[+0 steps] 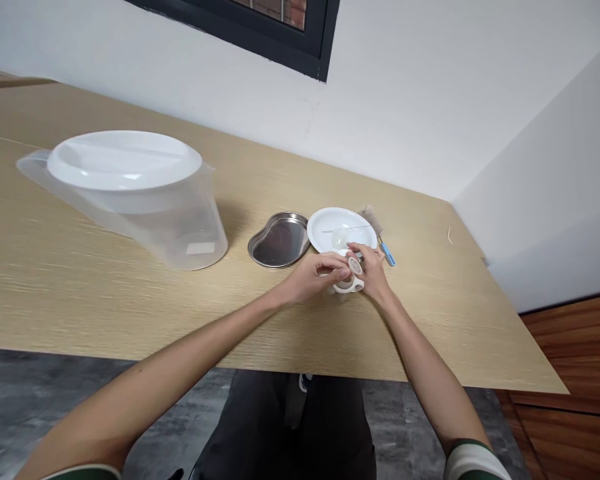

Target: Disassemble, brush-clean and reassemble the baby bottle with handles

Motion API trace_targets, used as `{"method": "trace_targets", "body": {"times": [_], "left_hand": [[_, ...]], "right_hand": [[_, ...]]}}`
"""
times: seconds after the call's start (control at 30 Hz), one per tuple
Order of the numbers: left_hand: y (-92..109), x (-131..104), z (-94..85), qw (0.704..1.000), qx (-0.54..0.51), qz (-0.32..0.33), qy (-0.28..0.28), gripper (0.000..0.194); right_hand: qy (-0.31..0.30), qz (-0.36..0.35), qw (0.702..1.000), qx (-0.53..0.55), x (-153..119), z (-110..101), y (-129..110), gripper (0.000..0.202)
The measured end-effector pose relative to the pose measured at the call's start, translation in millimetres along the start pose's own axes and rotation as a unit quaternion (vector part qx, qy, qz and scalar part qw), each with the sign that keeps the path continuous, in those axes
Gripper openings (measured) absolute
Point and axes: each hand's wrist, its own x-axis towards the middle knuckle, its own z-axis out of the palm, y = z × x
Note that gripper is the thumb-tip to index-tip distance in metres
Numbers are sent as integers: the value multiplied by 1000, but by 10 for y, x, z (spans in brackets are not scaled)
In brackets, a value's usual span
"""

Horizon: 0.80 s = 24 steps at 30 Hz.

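Both of my hands are close together over the table, just in front of a white bowl (323, 245). A small white ring-shaped piece with a translucent centre (355, 266) is between my fingertips. My left hand (313, 277) is closed, its thumb against the ring. From the other side, my right hand (373, 272) curls its fingers around the same piece. Just below it is a white-rimmed container with a side handle (359, 285), partly hidden by my fingers. A clear domed piece (339, 239) lies in the bowl, with a thin rod (347, 229) across it.
A kidney-shaped metal tray (279, 243) lies left of the bowl. A bristle brush with a blue handle (388, 254) is at its right. The large translucent pitcher with a white lid (130, 160) stands further left. A small curved white piece (449, 235) lies near the table's right edge.
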Motion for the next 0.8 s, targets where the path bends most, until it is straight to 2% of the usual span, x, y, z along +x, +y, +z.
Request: {"method": "trace_targets", "body": {"times": [0.2, 0.27, 0.37, 0.43, 0.57, 0.67, 0.8], "left_hand": [[11, 6, -1, 1000, -3, -5, -5, 33], [3, 7, -8, 1000, 0, -1, -5, 32], [-5, 1, -18, 1000, 0, -15, 2, 32], [-2, -6, -21, 1000, -8, -28, 7, 32], [21, -17, -15, 999, -12, -37, 20, 32], [36, -17, -8, 999, -14, -44, 21, 33], [35, -17, -5, 998, -12, -56, 20, 35]], "right_hand": [[-27, 4, 999, -27, -1, -34, -22, 34], [-15, -1, 1000, -23, 6, -74, -25, 37], [39, 1, 999, 26, 19, -194, -51, 42], [43, 8, 993, 106, 24, -292, -94, 44], [-27, 14, 965, 260, 10, -404, -218, 53], [-69, 20, 950, 305, -8, -376, -299, 53], [-81, 56, 936, 339, -15, -322, -341, 44]]}}
